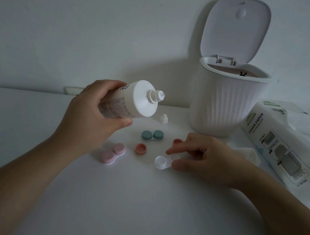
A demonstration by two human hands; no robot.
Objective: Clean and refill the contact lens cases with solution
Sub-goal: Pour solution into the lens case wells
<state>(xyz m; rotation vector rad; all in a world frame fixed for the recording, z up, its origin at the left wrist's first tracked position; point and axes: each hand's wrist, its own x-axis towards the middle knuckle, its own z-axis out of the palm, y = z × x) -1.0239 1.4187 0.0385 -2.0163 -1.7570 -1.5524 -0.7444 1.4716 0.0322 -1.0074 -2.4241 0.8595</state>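
**Hands, both forearms in view**

Left hand (95,106) was raised, fingers and thumb curled round the bottle (131,101), tilted nozzle-right. Right hand (201,157) lay low, forefinger and thumb pinching the open white case (161,161).

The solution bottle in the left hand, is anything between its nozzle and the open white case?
Nothing visible. The bottle, uncapped, is tilted in the left hand, its nozzle up and left of the white case. The right hand pinches the case's far well, leaving the near well uncovered.
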